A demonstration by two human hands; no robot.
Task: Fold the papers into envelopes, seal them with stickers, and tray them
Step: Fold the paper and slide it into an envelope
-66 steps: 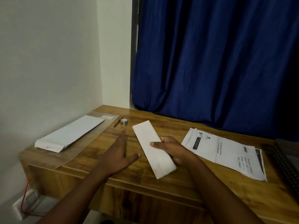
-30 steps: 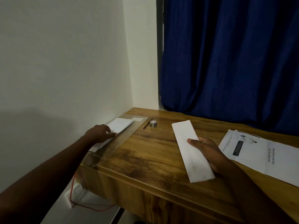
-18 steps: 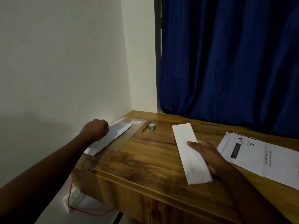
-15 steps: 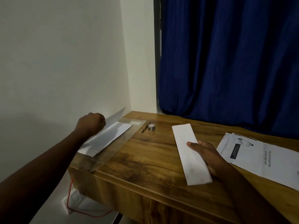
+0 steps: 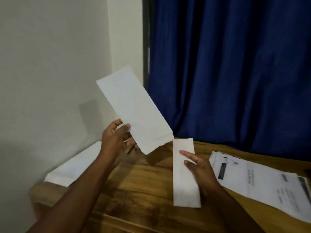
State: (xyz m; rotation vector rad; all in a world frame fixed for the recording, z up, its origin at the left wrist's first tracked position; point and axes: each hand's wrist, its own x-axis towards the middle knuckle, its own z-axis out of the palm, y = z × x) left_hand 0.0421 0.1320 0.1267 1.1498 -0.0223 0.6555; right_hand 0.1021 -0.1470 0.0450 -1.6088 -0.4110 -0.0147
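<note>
At far left, a stack of folded white papers (image 5: 74,167) lies on the wooden table (image 5: 144,190) by the wall. The left hand (image 5: 116,142) pinches a folded envelope (image 5: 134,111), held tilted in the air. The right hand (image 5: 200,169), fingers straight, presses a second folded envelope (image 5: 183,187) flat on the table. Printed sheets (image 5: 265,182) lie at right.

The light is dim and soft. The raised envelope (image 5: 134,110) throws a grey shadow on the wall (image 5: 50,56), left of the holding fingers. Motion blur softens the lower left edges.
</note>
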